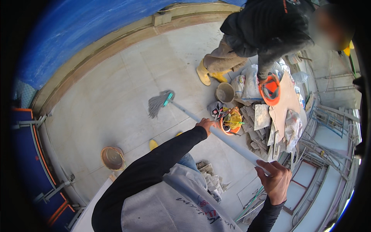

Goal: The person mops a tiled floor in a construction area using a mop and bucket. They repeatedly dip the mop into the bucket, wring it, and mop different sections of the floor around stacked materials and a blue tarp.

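A string mop with a long pale handle (234,144) slants across the view. Its grey string head (157,104), joined by a green clamp, lies spread on the tiled floor ahead. My left hand (206,125) is closed round the middle of the handle. Near the handle's upper end, my right hand (275,180) grips it with the fingers wrapped over the top. Close beyond my left hand stands an orange bucket (228,131) holding a yellow cloth and small items. The tips of my yellow boots (154,145) show below the mop.
At the far right a co-worker (266,31) in yellow boots bends over sacks (251,83), one hand at an orange hard hat (269,90). Broken tiles and boards (262,117) are heaped there. A bucket (113,157) stands at left, another (225,92) by the sacks. Blue sheeting (85,31) lines the far wall.
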`<action>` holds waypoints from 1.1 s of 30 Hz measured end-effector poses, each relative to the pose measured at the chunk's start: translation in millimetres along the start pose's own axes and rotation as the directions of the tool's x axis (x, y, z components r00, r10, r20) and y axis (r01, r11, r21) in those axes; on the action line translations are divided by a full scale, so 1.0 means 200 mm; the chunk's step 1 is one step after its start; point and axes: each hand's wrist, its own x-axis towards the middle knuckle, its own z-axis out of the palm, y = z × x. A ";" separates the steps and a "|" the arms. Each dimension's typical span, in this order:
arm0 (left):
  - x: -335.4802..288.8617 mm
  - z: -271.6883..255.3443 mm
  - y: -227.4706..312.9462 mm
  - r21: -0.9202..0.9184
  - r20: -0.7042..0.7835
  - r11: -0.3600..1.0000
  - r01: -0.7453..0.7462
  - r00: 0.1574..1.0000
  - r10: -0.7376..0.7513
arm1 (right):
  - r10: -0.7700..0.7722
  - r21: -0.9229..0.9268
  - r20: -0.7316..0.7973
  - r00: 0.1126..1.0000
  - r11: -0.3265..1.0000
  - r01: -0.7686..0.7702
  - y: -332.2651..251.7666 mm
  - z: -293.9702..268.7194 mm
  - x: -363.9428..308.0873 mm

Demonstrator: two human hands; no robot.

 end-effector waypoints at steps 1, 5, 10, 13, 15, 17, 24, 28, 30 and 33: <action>0.10 0.07 0.02 -0.003 0.054 0.998 -0.067 0.996 0.067 | 0.076 -0.001 -0.001 0.997 0.997 -0.076 0.04 0.02 -0.02; 0.28 0.41 0.16 -0.106 0.248 0.955 -0.276 0.923 0.295 | 0.248 -0.032 0.011 0.969 0.968 -0.247 0.20 0.04 -0.17; 0.05 0.68 0.49 -0.052 0.519 0.971 -0.235 0.824 0.227 | 0.449 0.108 0.055 0.892 0.885 -0.452 0.37 -0.05 -0.43; -0.15 0.61 0.56 -0.011 0.570 0.983 -0.183 0.807 0.156 | 0.477 0.222 0.119 0.871 0.842 -0.491 0.42 -0.07 -0.53; -0.29 0.51 0.53 0.066 0.597 0.991 -0.119 0.801 0.056 | 0.474 0.298 0.208 0.856 0.802 -0.517 0.41 -0.07 -0.55; -0.47 0.37 0.37 0.014 0.561 0.987 -0.158 0.819 0.123 | 0.423 0.329 0.301 0.855 0.795 -0.509 0.35 -0.05 -0.54; -1.24 -0.23 -0.22 0.025 0.420 0.998 0.051 0.906 -0.057 | -0.092 0.348 0.388 0.917 0.936 -0.054 -0.06 0.19 -0.46; -1.33 -0.27 -0.28 0.025 0.325 0.997 0.068 0.943 -0.073 | -0.080 0.284 0.318 0.945 0.959 -0.015 -0.21 0.20 -0.47; -1.21 -0.17 -0.22 0.057 0.236 0.998 -0.005 0.972 -0.009 | 0.001 0.198 0.240 0.971 0.979 -0.050 -0.24 0.12 -0.52; -0.92 0.00 -0.09 -0.077 0.100 0.991 -0.111 0.988 0.118 | 0.100 0.096 0.118 0.988 0.989 -0.112 -0.26 0.00 -0.59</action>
